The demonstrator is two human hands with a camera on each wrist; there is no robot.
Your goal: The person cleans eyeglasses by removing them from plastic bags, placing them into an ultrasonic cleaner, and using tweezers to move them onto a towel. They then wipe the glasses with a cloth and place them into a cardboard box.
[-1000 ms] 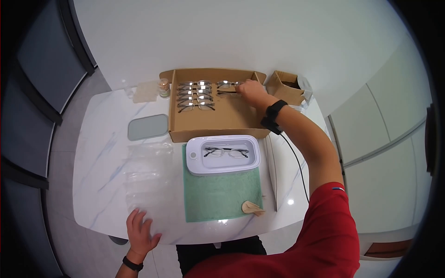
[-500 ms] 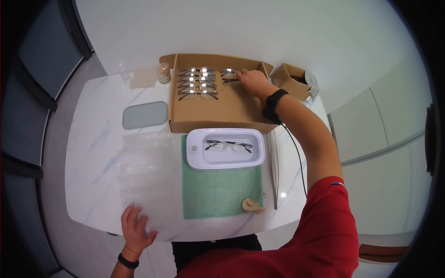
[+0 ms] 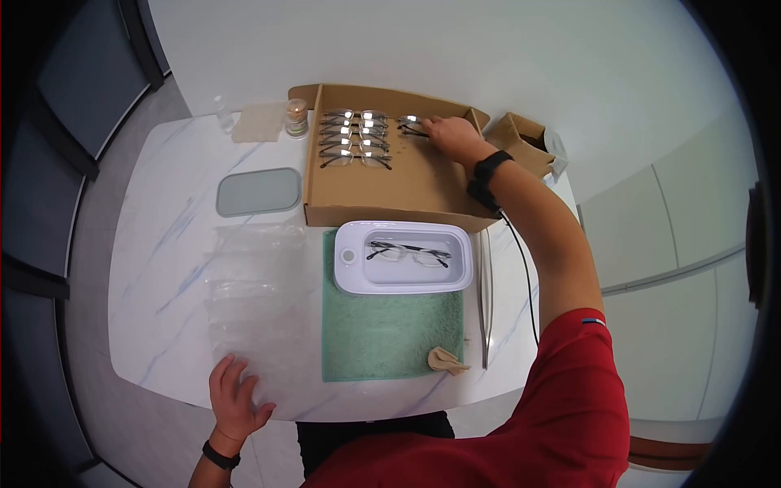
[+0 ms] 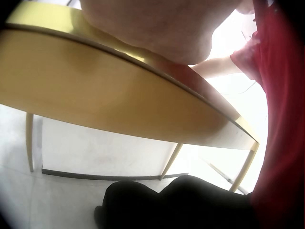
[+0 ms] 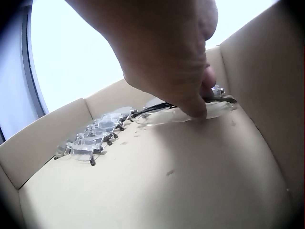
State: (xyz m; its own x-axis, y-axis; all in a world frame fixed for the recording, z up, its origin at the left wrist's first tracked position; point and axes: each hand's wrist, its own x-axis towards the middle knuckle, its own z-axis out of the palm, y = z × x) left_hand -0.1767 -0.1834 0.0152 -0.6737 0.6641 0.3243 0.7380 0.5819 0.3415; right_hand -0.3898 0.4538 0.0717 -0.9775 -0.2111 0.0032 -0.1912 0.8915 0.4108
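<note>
My right hand (image 3: pixel 458 140) reaches into the right part of a shallow cardboard box (image 3: pixel 350 193). Its thumb and fingers pinch a pair of eyeglasses (image 5: pixel 164 116) with dark temples, low over the box floor; the hand hides part of the frame. Just behind it lies another pair (image 3: pixel 409 120). Several clear-lensed eyeglasses (image 3: pixel 356 159) form a column on the box's left side. One more pair (image 3: pixel 407 254) lies inside a white oblong cleaner basin (image 3: pixel 350 281) in front of the box. My left hand (image 3: pixel 236 400) rests, fingers relaxed, at the table's near-left edge beside clear plastic bags (image 3: pixel 252 305).
A green towel (image 3: pixel 390 337) lies under the basin, with a folded beige cloth (image 3: pixel 446 360) on its corner. Left of the box are a grey lid (image 3: pixel 259 192), a jar (image 3: pixel 297 120) and a small clear bottle (image 3: pixel 222 112). A cardboard carton (image 3: pixel 517 146) stands right; a cable (image 3: pixel 527 272) trails below the right wrist.
The head view has tilted and shifted, so the table sits higher in it. My right hand stays at the eyeglasses in the box; the left hand keeps its place at the edge.
</note>
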